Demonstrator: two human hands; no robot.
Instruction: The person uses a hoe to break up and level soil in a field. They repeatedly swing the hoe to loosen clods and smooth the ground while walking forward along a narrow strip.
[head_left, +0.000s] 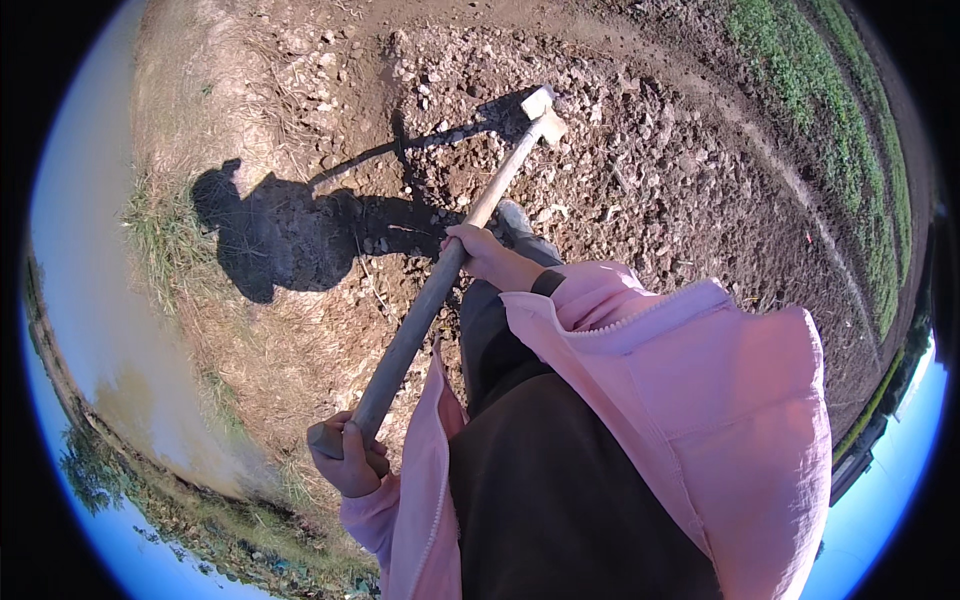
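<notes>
A long-handled digging tool, seemingly a spade, reaches away from me on a slant; its round wooden shaft (420, 322) is worn and grey-brown. My left hand (349, 461) is wrapped around the wooden T-grip (328, 440) at the near end. Farther down the shaft, my right hand (484, 255) closes around the wood. At the far end, the pale tool head (541, 105) is at the broken soil (622, 195); how deep it sits cannot be told. My shoe (514, 216) shows just right of the shaft.
Muddy-looking water (127, 315) lies left of a bank with dry grass (169, 240). Rows of green plants (840, 142) grow at upper right, past a narrow pale track (795, 187). My shadow (277, 232) falls across the ground on the left. The loose pink jacket (675, 390) hangs open around me.
</notes>
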